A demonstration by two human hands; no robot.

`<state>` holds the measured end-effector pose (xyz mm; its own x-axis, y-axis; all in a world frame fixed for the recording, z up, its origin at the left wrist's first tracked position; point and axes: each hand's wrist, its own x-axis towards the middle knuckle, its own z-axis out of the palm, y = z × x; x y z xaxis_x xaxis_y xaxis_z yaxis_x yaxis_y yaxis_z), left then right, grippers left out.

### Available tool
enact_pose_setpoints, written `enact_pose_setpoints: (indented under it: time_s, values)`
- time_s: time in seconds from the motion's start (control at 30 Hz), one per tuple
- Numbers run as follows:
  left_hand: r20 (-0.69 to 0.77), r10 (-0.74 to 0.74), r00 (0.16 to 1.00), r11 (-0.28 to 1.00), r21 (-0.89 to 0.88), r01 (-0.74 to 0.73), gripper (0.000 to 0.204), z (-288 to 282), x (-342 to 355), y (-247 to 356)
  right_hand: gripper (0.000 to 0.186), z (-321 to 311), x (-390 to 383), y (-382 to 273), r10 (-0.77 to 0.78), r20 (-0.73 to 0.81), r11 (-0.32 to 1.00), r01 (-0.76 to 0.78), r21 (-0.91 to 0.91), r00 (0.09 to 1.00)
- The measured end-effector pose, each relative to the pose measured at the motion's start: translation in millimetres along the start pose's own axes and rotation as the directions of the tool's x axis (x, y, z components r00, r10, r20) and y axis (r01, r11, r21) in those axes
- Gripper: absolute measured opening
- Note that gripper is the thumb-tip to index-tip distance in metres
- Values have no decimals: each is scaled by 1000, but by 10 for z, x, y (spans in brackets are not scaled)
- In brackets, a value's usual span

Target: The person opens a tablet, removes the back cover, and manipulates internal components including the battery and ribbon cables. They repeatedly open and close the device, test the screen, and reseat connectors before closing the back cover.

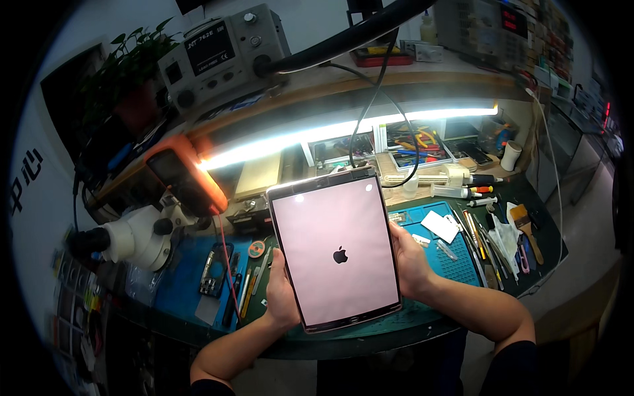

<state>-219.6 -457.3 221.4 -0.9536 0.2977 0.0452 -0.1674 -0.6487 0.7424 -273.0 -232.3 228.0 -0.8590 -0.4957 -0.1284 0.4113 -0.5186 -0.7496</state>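
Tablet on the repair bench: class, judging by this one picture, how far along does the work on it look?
Done: the tablet is in one piece and switched on, its screen lit pale pink with a dark logo at the centre. In hand: the left hand and right hand hold it upright by its long edges above the blue mat. Left: the screen shows only that logo; screwdrivers and a brush lie out.
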Motion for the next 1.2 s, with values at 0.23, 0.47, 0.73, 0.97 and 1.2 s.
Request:
enact_pose_setpoints:
  time_s: [0.23,0.47,0.73,0.97,1.2]
  values:
    - [-3,-9,1000,1000,7,9,76,-30,-6,5,56,-37,19,22,4,11,1000,-4,-19,1000]
    - [3,-9,1000,1000,-11,9,74,-20,-10,9,56,-27,2,3,-19,44,999,21,-40,999]
    - [-115,-18,993,996,-89,8,68,21,-7,196,42,-390,179,-314,-366,15,733,298,-611,931]
    - [-236,188,953,975,-76,-211,64,31,-91,459,61,-495,195,-494,-484,369,-385,185,-904,794]
    - [-374,153,915,980,-63,-190,64,177,-618,143,67,-746,335,-375,-382,341,-442,155,-884,859]
